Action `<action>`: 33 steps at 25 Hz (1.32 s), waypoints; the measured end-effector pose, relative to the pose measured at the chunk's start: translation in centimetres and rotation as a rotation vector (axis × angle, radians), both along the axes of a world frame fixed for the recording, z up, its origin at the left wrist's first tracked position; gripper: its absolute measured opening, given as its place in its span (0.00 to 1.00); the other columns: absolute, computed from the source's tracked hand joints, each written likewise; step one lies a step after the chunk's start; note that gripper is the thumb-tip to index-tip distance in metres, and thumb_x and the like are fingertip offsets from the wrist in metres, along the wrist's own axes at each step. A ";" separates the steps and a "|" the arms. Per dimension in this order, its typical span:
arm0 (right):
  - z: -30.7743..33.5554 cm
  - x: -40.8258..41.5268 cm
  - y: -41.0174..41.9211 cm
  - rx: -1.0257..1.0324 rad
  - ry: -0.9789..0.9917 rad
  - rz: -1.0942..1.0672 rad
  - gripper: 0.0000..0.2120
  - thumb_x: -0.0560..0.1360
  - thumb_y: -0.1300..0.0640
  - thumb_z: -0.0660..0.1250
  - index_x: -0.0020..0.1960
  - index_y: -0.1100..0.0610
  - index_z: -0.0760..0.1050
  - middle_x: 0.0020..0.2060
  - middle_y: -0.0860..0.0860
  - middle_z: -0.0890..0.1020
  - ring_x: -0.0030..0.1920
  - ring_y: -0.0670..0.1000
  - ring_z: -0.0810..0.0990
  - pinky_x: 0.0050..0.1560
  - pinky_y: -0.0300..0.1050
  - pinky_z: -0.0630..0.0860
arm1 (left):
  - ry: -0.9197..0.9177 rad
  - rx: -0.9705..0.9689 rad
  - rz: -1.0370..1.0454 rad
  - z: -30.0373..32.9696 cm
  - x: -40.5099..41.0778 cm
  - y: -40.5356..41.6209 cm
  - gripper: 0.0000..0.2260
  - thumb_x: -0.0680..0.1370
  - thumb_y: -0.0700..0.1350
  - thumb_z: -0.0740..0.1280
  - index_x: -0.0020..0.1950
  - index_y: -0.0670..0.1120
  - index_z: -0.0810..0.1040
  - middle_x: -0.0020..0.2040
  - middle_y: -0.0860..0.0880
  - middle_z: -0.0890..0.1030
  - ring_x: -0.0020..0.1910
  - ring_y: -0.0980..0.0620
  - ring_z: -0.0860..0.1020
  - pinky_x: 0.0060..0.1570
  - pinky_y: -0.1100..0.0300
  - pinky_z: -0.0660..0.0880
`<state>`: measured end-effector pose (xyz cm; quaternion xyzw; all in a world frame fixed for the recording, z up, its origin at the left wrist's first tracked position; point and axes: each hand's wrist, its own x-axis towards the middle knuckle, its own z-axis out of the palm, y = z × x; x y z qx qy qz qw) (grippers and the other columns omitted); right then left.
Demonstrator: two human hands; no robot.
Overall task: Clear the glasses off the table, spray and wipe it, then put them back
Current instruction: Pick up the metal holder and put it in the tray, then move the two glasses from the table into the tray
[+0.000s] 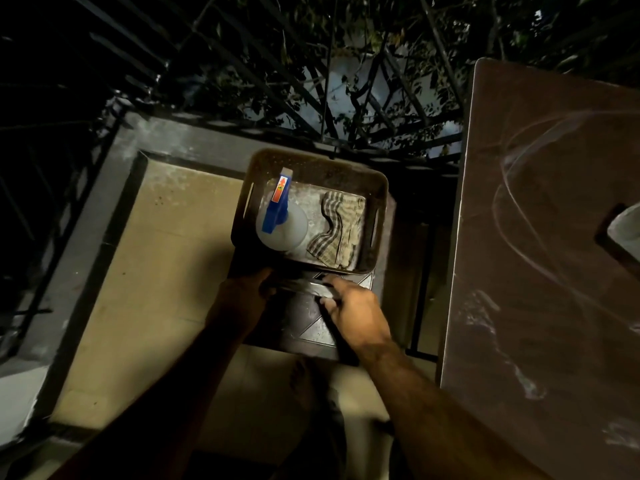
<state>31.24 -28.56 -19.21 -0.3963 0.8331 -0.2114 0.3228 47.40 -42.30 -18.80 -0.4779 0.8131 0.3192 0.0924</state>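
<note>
Both my hands reach down to a dark stool (311, 327) just in front of a brown plastic basket (379, 202). A clear glass (301, 287) glints faintly between them; the dim light hides its shape. My left hand (249, 292) curls round its left side and my right hand (353, 310) pinches its right side with thumb and forefinger. In the basket stands a spray bottle (280, 216) with a blue trigger head, next to a crumpled checked cloth (337, 230). The brown table (540, 237) fills the right side, with streaks on its top.
A pale object (625, 226) sits at the table's right edge, cut off by the frame. Tiled balcony floor (156, 271) lies to the left of the stool, bounded by a low ledge and metal railing (242, 81). My bare foot (304, 382) is below the stool.
</note>
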 end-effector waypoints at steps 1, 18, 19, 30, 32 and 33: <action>-0.1 0.0 -0.1 0.008 -0.003 -0.008 0.17 0.75 0.52 0.68 0.63 0.45 0.73 0.53 0.50 0.83 0.52 0.52 0.81 0.54 0.44 0.78 | 0.007 -0.010 -0.003 -0.2 0.0 -0.2 0.19 0.78 0.44 0.69 0.69 0.45 0.77 0.59 0.37 0.82 0.58 0.34 0.79 0.58 0.47 0.74; 8.4 -2.6 2.8 0.176 0.015 0.150 0.18 0.73 0.59 0.65 0.63 0.52 0.74 0.56 0.54 0.82 0.57 0.56 0.80 0.61 0.46 0.75 | 0.090 0.068 0.094 8.0 0.3 4.2 0.26 0.74 0.45 0.72 0.72 0.53 0.70 0.65 0.49 0.78 0.63 0.45 0.78 0.62 0.47 0.75; 9.4 -3.0 3.2 0.163 0.038 0.149 0.17 0.74 0.58 0.64 0.62 0.52 0.75 0.56 0.54 0.82 0.57 0.57 0.80 0.61 0.47 0.75 | 0.090 0.043 0.077 9.2 -0.2 4.7 0.26 0.74 0.46 0.72 0.72 0.50 0.71 0.66 0.48 0.78 0.64 0.44 0.77 0.64 0.48 0.73; 20.0 -12.0 9.4 -0.027 0.336 0.079 0.15 0.75 0.55 0.64 0.61 0.53 0.76 0.54 0.52 0.79 0.57 0.55 0.74 0.57 0.48 0.74 | 0.134 -0.144 -0.130 18.6 -9.5 9.9 0.35 0.74 0.52 0.72 0.78 0.52 0.62 0.74 0.50 0.70 0.72 0.49 0.68 0.71 0.54 0.64; 20.8 -13.9 11.2 -0.039 0.394 0.049 0.16 0.76 0.54 0.63 0.63 0.52 0.75 0.55 0.52 0.79 0.57 0.55 0.72 0.57 0.48 0.73 | 0.140 -0.145 -0.177 19.5 -11.5 11.1 0.35 0.74 0.53 0.72 0.78 0.53 0.61 0.75 0.50 0.69 0.72 0.49 0.68 0.72 0.54 0.63; 21.2 -15.0 12.2 -0.037 0.414 0.025 0.17 0.76 0.54 0.63 0.65 0.52 0.74 0.56 0.52 0.79 0.58 0.55 0.71 0.58 0.47 0.73 | 0.157 -0.155 -0.213 19.8 -12.8 11.9 0.35 0.75 0.53 0.72 0.78 0.53 0.60 0.75 0.50 0.69 0.72 0.49 0.68 0.72 0.54 0.63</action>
